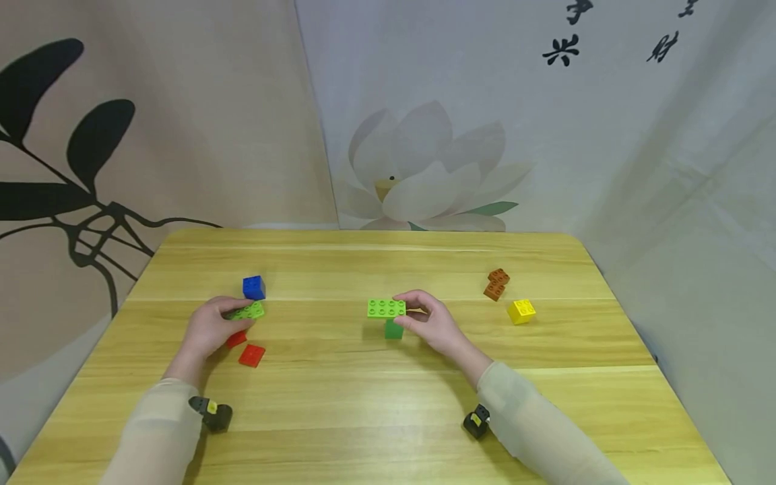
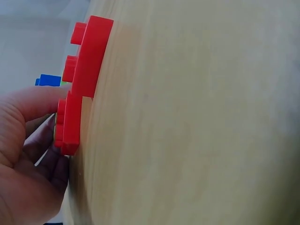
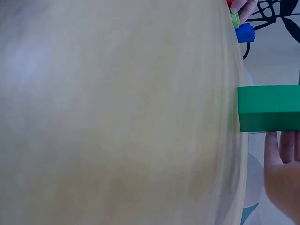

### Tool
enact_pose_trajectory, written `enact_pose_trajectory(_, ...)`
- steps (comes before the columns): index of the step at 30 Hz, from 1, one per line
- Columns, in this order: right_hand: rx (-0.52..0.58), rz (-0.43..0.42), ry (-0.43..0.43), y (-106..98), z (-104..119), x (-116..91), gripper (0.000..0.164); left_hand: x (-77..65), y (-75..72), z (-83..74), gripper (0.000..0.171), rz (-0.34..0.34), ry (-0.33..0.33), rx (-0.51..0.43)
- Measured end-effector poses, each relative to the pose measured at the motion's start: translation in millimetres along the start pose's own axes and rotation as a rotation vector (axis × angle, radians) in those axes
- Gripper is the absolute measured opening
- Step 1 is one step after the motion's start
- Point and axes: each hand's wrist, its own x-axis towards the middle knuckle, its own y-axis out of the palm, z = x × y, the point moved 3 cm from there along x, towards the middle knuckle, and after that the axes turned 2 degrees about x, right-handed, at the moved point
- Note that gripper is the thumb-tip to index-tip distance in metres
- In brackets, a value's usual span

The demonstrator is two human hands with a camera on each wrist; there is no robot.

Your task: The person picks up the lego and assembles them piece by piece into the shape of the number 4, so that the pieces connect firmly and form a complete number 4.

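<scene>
My left hand (image 1: 211, 327) pinches a light-green brick (image 1: 250, 310) between thumb and fingers at the left of the table. A blue brick (image 1: 254, 287) is just behind it. Close under that hand are a partly covered red brick (image 1: 236, 339) and another red brick (image 1: 251, 355); both show large in the left wrist view. Near the middle, my right hand (image 1: 433, 323) grips the right end of a light-green eight-stud brick (image 1: 385, 308). That brick lies across the top of a dark-green stack (image 1: 394, 330). The right wrist view shows the stack as two dark-green bricks (image 3: 258, 108).
Two brown bricks (image 1: 496, 284), touching at a corner, lie at the back right of the wooden table (image 1: 339, 417). A yellow brick (image 1: 521, 312) sits in front of them. Behind the table's far edge hangs a printed cloth (image 1: 448, 81).
</scene>
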Motion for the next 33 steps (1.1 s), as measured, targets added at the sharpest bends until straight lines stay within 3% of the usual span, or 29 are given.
enact_pose_trajectory(9, 0.001, -0.006, 0.009, 0, 1, 1, 0.035, -1.6, -2.3, 1.8, 0.041, -0.03, 0.047, -0.024)
enact_pose_trajectory(19, -0.001, 0.0, 0.014, 0, 1, 1, 0.035, -2.8, -6.2, -3.0, 0.039, -0.041, 0.048, -0.024)
enact_pose_trajectory(24, -0.006, 0.002, 0.014, 0, 1, 1, 0.035, -5.0, -8.9, -10.2, 0.04, -0.053, 0.059, -0.02)
enact_pose_trajectory(33, -0.002, 0.0, 0.003, 0, 0, 1, 0.035, -9.3, -5.6, -39.0, 0.036, -0.082, 0.16, -0.059)
